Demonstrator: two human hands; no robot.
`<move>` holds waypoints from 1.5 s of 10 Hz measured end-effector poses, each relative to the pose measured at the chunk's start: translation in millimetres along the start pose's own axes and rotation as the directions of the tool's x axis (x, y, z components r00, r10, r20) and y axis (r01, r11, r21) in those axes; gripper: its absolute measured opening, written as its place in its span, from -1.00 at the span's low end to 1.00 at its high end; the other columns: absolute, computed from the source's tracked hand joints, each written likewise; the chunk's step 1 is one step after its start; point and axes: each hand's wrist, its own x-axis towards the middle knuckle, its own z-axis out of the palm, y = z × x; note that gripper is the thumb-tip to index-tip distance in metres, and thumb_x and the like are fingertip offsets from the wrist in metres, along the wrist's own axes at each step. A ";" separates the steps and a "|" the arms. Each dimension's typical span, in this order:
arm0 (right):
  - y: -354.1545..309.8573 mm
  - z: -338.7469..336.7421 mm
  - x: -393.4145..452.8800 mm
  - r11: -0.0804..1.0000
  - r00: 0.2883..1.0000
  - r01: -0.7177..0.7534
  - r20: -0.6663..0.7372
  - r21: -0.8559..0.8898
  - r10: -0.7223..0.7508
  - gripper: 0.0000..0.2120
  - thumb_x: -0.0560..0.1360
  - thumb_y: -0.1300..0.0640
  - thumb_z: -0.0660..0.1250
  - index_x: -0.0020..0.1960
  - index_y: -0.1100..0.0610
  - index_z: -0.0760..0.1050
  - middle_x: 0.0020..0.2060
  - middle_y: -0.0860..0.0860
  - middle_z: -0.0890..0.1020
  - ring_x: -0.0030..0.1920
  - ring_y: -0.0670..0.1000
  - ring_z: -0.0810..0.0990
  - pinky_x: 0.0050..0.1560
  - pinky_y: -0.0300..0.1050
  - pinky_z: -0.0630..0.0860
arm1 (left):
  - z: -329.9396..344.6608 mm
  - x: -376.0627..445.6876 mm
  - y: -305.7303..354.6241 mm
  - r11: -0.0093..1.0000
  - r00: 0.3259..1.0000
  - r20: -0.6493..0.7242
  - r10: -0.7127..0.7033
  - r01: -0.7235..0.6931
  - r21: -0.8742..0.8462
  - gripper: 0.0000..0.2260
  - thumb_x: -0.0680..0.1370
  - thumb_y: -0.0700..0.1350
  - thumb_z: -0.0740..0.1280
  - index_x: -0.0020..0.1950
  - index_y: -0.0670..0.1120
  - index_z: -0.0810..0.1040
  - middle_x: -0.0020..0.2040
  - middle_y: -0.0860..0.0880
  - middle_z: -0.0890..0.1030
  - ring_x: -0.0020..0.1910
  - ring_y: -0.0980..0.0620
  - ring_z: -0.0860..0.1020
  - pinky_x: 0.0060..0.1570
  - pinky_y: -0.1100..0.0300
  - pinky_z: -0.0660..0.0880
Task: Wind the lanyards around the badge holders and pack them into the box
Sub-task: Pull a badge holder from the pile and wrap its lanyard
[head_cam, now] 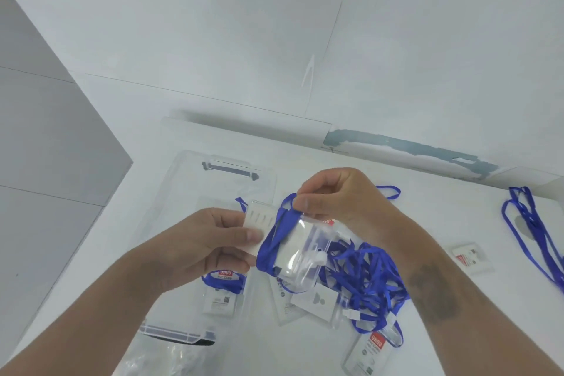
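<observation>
My left hand (210, 241) pinches the clear badge holder (293, 247), blue lanyard (274, 238) banding its middle; my right hand (332, 201), at two o'clock, pinches the lanyard's loop.

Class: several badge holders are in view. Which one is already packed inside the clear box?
The badge holder below the left hand, lanyard wound round it. The others lie outside on the table.

I could not read the small print on the badge holder (370, 354) near the bottom edge; my left hand (195, 249) covered part of the clear box (195, 180).
</observation>
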 end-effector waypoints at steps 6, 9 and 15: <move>31.4 59.2 36.7 0.974 0.989 -0.091 -0.093 0.206 0.112 -0.86 0.59 0.21 0.29 0.06 0.15 0.62 -0.13 0.03 0.70 -0.11 0.01 0.70 -0.03 -0.01 0.64 | 6.9 2.2 -18.6 0.893 0.812 -0.583 -0.006 -0.258 -0.370 -0.86 0.53 -0.19 0.41 0.08 -0.12 0.63 -0.07 -0.12 0.74 -0.16 -0.03 0.71 -0.12 0.14 0.63; 33.6 103.6 95.2 0.958 0.975 -0.131 -0.209 -0.254 0.078 -0.84 0.51 0.13 0.34 0.07 -0.02 0.48 -0.12 0.02 0.59 -0.17 0.09 0.63 -0.18 -0.06 0.63 | -21.2 4.9 -40.3 0.825 0.678 -0.713 -0.179 -0.292 -0.484 -0.90 0.53 -0.22 0.42 0.03 -0.12 0.57 -0.05 -0.12 0.71 -0.04 -0.09 0.69 0.10 0.00 0.59; 114.4 156.0 178.5 0.674 0.969 -0.247 -0.161 -0.696 0.189 -0.82 0.55 0.09 0.19 0.13 -0.03 0.47 0.01 -0.07 0.60 -0.03 0.01 0.55 -0.10 -0.13 0.43 | -78.0 78.3 -92.9 0.734 0.544 -0.673 -0.502 -0.143 -0.664 -0.99 0.61 -0.28 0.21 0.00 -0.20 0.39 -0.25 -0.07 0.42 -0.33 0.01 0.44 -0.32 0.15 0.45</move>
